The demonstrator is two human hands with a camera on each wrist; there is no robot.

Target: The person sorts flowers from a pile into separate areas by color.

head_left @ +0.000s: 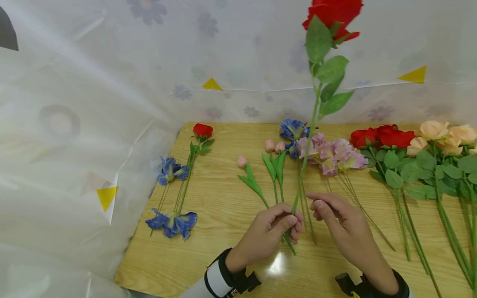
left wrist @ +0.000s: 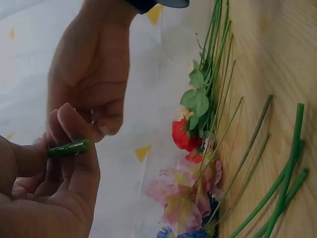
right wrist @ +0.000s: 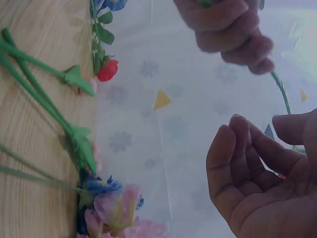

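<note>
My left hand [head_left: 271, 228] pinches the lower stem of a long red rose [head_left: 314, 111], which stands upright above the table with its bloom at the top of the head view. In the left wrist view, the cut end of the green stem [left wrist: 70, 148] pokes out between thumb and fingers. Just to the right of the stem is my right hand [head_left: 346, 234], its fingers loosely bent and nothing in them; the right wrist view shows its palm [right wrist: 267, 198] bare. Under the left hand lie pink tulips [head_left: 275, 165] with green stems on the table.
At the left of the table [head_left: 220, 256] lie another red rose [head_left: 203, 130] and blue irises [head_left: 171, 223]. Behind the hands are a blue flower [head_left: 292, 129] and pink-purple flowers [head_left: 335, 155]. Red roses [head_left: 395, 136] and peach roses [head_left: 434, 130] lie on the right. A pale curtain [head_left: 238, 54] hangs behind.
</note>
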